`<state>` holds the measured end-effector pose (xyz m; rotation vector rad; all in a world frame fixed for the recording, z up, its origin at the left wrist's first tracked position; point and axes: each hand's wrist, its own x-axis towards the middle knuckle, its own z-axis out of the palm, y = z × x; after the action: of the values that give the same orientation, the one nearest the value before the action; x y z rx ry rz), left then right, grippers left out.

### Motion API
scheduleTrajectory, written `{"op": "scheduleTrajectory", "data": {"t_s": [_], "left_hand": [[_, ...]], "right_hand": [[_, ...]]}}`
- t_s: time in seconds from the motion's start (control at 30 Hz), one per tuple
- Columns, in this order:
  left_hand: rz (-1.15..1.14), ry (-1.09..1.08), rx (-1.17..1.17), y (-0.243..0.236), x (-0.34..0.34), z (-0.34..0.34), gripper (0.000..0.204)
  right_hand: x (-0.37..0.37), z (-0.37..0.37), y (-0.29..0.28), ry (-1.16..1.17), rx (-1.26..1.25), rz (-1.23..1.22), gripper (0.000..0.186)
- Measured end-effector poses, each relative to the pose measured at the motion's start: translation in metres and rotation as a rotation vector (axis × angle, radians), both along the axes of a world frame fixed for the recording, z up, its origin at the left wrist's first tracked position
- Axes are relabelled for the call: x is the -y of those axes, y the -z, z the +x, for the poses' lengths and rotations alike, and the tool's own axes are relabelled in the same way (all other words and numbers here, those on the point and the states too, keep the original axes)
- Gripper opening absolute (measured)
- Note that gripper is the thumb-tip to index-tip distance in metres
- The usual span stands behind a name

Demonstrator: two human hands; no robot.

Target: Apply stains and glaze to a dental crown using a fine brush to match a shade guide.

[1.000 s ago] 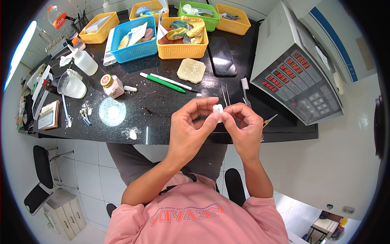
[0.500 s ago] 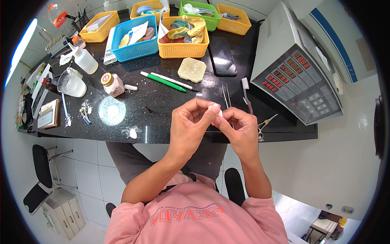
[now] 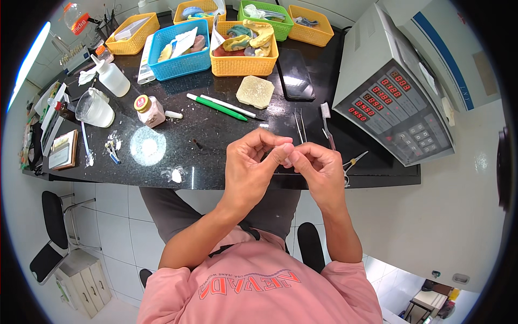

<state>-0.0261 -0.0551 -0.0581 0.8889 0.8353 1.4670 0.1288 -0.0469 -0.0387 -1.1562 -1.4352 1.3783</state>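
Observation:
My left hand (image 3: 252,167) and my right hand (image 3: 320,171) meet fingertip to fingertip above the front edge of the dark bench. Thumbs and forefingers of both are pinched round a small white piece (image 3: 288,162). Fingers cover most of it, so its exact kind does not show. Just beyond my right hand lie metal tweezers (image 3: 300,125), with a toothbrush (image 3: 326,124) to their right. A pair of scissors (image 3: 353,162) rests beside the right wrist.
Coloured baskets, including a blue basket (image 3: 181,69), line the back. A phone (image 3: 295,75), a honeycomb block (image 3: 255,92) and a green pen (image 3: 218,108) lie before them. A grey machine (image 3: 396,86) stands right. Leftward are a jar (image 3: 150,112), a squeeze bottle (image 3: 112,80) and a cup (image 3: 96,109).
My fingertips have shifted slightly round the white piece, closing over its upper part, which showed more before. Both hands stay in nearly the same place.

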Motion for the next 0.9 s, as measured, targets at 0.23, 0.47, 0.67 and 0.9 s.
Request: {"op": "scheduleTrajectory", "data": {"t_s": [0.23, 0.47, 0.67, 0.9], "left_hand": [[-0.076, 0.053, 0.060, 0.001, 0.000, 0.007, 0.019], [-0.192, 0.171, 0.294, -0.003, 0.002, 0.001, 0.038], [-0.156, 0.177, -0.017, 0.001, 0.002, 0.007, 0.030], [-0.108, 0.013, 0.125, 0.004, 0.003, 0.014, 0.018]], "right_hand": [[0.000, 0.003, 0.010, 0.025, -0.021, 0.147, 0.017], [-0.005, 0.013, 0.002, -0.005, -0.062, 0.047, 0.019], [-0.004, 0.017, -0.002, -0.074, 0.050, 0.030, 0.019], [0.007, 0.002, 0.007, 0.038, -0.172, 0.021, 0.019]]}}
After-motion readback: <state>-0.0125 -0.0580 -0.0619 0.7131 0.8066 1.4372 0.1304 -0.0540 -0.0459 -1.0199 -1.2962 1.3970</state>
